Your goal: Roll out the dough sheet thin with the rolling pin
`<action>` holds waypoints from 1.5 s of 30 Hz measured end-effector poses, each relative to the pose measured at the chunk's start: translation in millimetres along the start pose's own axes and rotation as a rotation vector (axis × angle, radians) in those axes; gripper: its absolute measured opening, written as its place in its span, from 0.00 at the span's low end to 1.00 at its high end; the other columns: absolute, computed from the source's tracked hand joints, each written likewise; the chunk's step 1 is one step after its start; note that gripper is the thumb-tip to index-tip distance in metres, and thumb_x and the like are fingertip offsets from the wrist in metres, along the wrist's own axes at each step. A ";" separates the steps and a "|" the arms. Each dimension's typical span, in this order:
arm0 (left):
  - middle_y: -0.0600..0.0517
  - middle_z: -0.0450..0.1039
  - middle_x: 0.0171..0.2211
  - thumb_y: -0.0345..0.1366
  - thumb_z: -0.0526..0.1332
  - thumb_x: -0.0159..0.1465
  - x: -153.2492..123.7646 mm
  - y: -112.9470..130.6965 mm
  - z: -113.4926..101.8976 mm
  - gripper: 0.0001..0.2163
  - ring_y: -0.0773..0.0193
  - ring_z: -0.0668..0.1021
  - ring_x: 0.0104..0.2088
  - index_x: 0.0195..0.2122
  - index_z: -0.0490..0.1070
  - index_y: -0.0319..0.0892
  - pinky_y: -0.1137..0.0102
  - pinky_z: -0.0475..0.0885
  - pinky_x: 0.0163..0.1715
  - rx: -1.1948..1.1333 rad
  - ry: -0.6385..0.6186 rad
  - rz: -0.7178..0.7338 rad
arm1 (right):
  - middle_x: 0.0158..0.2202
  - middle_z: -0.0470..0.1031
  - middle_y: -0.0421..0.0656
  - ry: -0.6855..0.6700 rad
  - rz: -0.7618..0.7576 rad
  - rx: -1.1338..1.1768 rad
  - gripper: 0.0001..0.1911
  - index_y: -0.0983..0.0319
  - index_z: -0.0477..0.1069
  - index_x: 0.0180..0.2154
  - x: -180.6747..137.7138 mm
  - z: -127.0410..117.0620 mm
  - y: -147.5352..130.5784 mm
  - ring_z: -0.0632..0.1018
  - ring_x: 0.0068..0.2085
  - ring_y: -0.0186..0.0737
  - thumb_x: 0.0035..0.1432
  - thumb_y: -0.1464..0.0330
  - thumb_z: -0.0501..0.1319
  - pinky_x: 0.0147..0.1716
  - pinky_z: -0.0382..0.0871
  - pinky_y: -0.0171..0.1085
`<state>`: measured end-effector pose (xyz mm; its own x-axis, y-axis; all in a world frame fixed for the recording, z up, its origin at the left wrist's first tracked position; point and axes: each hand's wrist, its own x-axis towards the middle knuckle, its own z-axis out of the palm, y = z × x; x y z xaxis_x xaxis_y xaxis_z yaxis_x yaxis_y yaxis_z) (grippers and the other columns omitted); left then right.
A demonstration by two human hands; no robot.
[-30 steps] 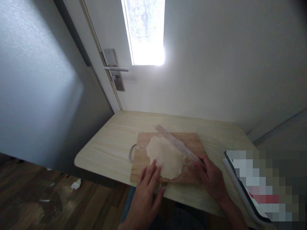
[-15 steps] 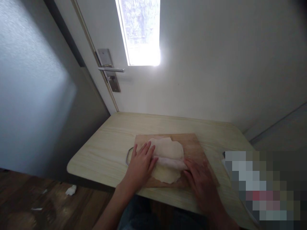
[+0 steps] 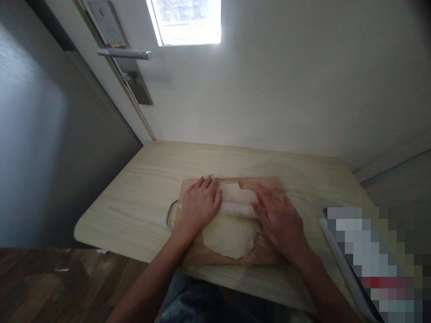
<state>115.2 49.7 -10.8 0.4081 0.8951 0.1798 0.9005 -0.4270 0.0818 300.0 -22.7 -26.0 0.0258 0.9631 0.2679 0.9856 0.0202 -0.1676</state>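
A sheet of flattened dough (image 3: 229, 235) with uneven edges lies on a wooden cutting board (image 3: 215, 259). Across it rests a pale, flour-dusted rolling pin (image 3: 238, 209), its two ends covered by my hands. My left hand (image 3: 201, 202) lies flat over the left end, fingers stretched forward. Over the right end, my right hand (image 3: 279, 215) is also laid with its fingers extended and a little apart. Dough shows both in front of the pin and behind it. The palms' contact with the pin is hidden.
The board sits on a light wood-grain table (image 3: 134, 193) with a rounded left corner. A metal loop handle (image 3: 170, 215) sticks out at the board's left. Behind stands a white door with a lever handle (image 3: 124, 54). A blurred-out item (image 3: 377, 260) lies at right.
Both hands and the rolling pin have moved forward over the dough, away from me, exposing more dough on the near side. My view has tipped down and shifted.
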 end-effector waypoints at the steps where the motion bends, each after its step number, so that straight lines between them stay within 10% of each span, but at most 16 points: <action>1: 0.47 0.66 0.55 0.40 0.45 0.66 8.5 -0.1 -0.4 0.19 0.56 0.67 0.55 0.54 0.63 0.41 0.61 0.64 0.51 -0.005 -0.027 -0.005 | 0.57 0.64 0.49 -0.033 0.019 0.006 0.27 0.66 0.56 0.59 10.0 -0.5 1.8 0.65 0.57 0.46 0.64 0.60 0.40 0.54 0.57 0.51; 11: 0.44 0.74 0.37 0.37 0.43 0.66 72.7 -5.7 0.6 0.17 0.59 0.76 0.38 0.36 0.70 0.37 0.68 0.68 0.37 -0.052 -0.043 0.011 | 0.61 0.57 0.54 -0.144 0.232 0.013 0.28 0.67 0.49 0.61 88.5 5.3 12.8 0.60 0.60 0.51 0.64 0.60 0.40 0.54 0.51 0.60; 19: 0.43 0.75 0.36 0.35 0.44 0.65 89.2 -7.0 3.5 0.16 0.58 0.76 0.37 0.36 0.71 0.37 0.68 0.68 0.35 0.022 0.000 0.064 | 0.53 0.68 0.58 -0.116 0.234 -0.019 0.26 0.71 0.56 0.58 110.2 7.3 18.2 0.71 0.51 0.49 0.64 0.62 0.42 0.51 0.59 0.46; 34: 0.41 0.76 0.39 0.40 0.42 0.65 38.8 8.7 -19.0 0.20 0.52 0.77 0.39 0.39 0.72 0.37 0.62 0.68 0.36 0.093 -0.173 -0.007 | 0.59 0.61 0.54 -0.056 0.203 -0.012 0.25 0.68 0.58 0.58 42.2 6.6 5.1 0.62 0.59 0.48 0.63 0.67 0.40 0.56 0.53 0.51; 45: 0.42 0.68 0.51 0.38 0.44 0.66 -32.2 13.3 -13.9 0.17 0.54 0.68 0.53 0.47 0.68 0.38 0.58 0.56 0.53 0.081 0.104 0.058 | 0.57 0.63 0.53 0.086 0.120 0.025 0.23 0.70 0.61 0.56 -18.5 -0.3 -16.8 0.57 0.61 0.48 0.64 0.68 0.41 0.56 0.53 0.52</action>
<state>112.0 13.5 -1.9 0.4459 0.8491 0.2830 0.8867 -0.4622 -0.0104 283.0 -41.0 -27.8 0.1585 0.9325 0.3245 0.9702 -0.0860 -0.2267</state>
